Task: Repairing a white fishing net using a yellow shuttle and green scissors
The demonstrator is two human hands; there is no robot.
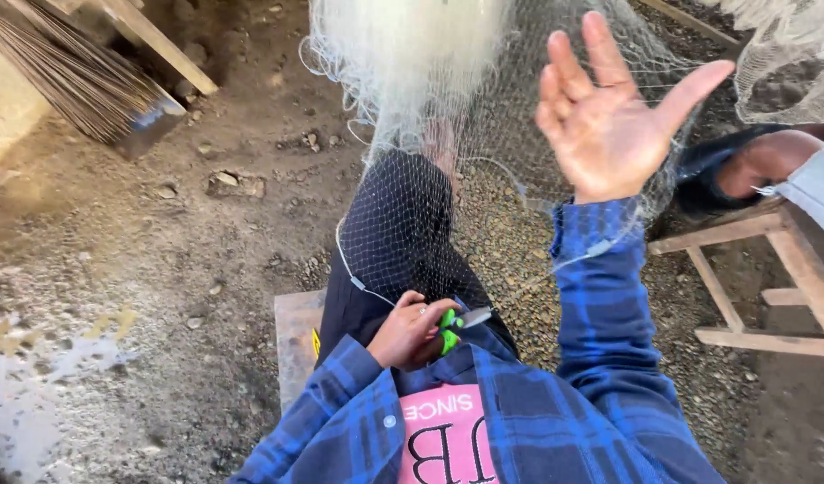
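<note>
A: Nearest first?
B: Left hand [418, 330] in the lap, fingers clamped on green scissors [450, 330]; the net [403, 215] drapes over the knee.
A: And farther out?
B: Right hand [609, 112] raised, fingers spread apart, mesh hanging by the wrist.
A: The step?
B: Mending or trimming, I'd judge; next calls for gathering mesh toward the blades.

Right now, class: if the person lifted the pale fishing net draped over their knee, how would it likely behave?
The fishing net would probably flop and sag, since it already drapes to the shape of the knee. It looks light for its spread: fine, see-through mesh. It may snag rather than slide, as its thin cord trails by the raised right hand.
</note>
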